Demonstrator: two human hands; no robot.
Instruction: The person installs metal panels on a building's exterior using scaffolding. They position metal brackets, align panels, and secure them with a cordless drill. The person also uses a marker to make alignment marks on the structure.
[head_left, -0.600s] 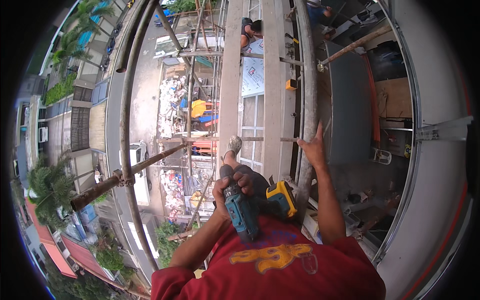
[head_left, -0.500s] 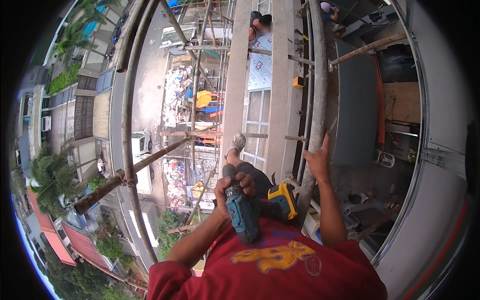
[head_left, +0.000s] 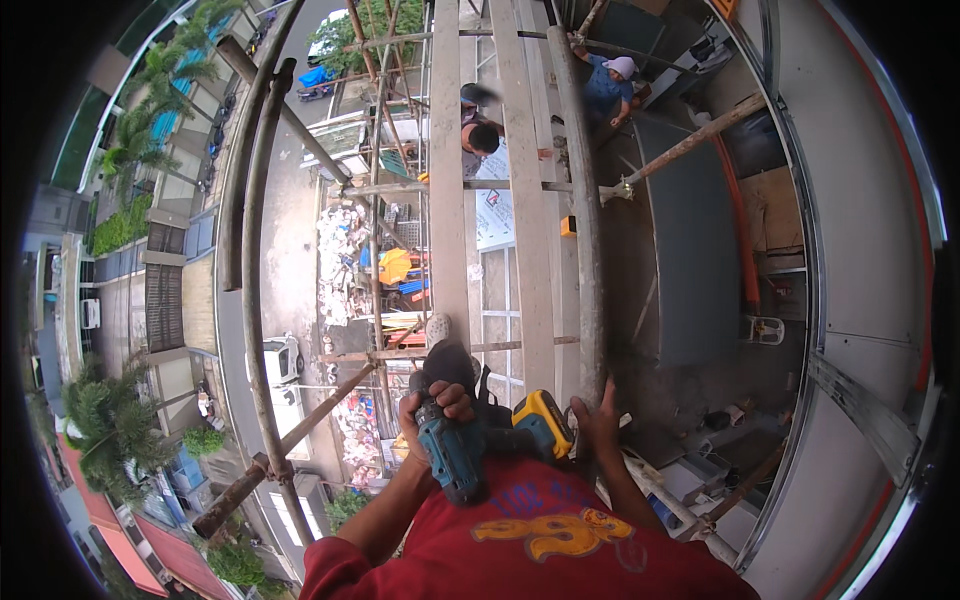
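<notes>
Setting: high scaffolding above a street. Far left – rooftops, palm trees (head_left: pixel 115 425) and a white car (head_left: pixel 282 360) on the road below. Rusty scaffold poles (head_left: pixel 250 300) run alongside. Left hand (head_left: pixel 432 420): closed around the grip of a teal cordless drill (head_left: pixel 452 462), held close to the chest over the red shirt (head_left: pixel 540 545). A yellow tool (head_left: pixel 543 422) sits just beside it. Wooden planks (head_left: pixel 448 200) extend ahead. Right hand (head_left: pixel 598 422): fingers spread open, palm against the vertical grey pole (head_left: pixel 583 250) – two people stand lower down

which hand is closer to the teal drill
Left. The left hand grips the teal drill; the right hand rests apart on the scaffold pole.
</notes>
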